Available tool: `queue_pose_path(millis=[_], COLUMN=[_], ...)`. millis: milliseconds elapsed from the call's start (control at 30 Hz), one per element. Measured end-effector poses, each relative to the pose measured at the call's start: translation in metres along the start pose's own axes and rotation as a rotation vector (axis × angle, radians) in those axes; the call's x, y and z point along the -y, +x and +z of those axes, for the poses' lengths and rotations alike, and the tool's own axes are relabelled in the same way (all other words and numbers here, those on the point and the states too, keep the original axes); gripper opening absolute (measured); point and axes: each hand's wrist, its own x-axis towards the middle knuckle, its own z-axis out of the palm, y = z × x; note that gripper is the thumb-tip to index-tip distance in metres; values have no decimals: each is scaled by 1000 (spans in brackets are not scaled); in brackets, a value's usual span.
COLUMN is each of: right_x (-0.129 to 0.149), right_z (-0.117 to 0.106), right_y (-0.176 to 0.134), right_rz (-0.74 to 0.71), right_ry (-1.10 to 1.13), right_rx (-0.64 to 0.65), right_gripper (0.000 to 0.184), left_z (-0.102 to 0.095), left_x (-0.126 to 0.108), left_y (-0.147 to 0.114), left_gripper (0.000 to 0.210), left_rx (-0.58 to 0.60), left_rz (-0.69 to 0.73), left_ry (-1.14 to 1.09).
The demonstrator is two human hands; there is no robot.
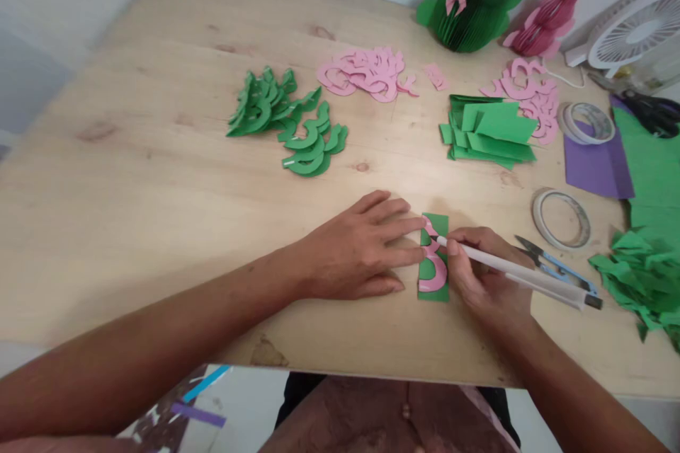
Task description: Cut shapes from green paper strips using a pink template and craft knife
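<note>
On cam I'm pinning a pink cutout (438, 273) onto a green strip (442, 221) nr the counter's (185, 205) front edge w/ my L hand (361, 248), fingers spread. My R hand (486, 291) is gripping a white pen (510, 267), tip at the cutout.

Honestly can't read any text, brand or number anywhere here. Checked the white pen (523, 274) and saw no lettering I could make out. Same deal with the near tape roll (540, 221) and the far tape roll (570, 129) over on the right, way too blurry inside the rings. Nothing legible on the white fan (642, 31) at far right either.
</note>
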Motion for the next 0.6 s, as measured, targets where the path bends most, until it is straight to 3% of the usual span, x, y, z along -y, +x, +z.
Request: queue_pose_path(millis=[600], right_x=[0], right_z=[0], right_y=[0], right_rz=[-45], right_ry=[-20], right_rx=[21], right_gripper=[7], left_z=[2], left_x=[1], left_y=[-1], left_gripper=[45], left_rx=[-17], left_rz=[14], left_ry=[25])
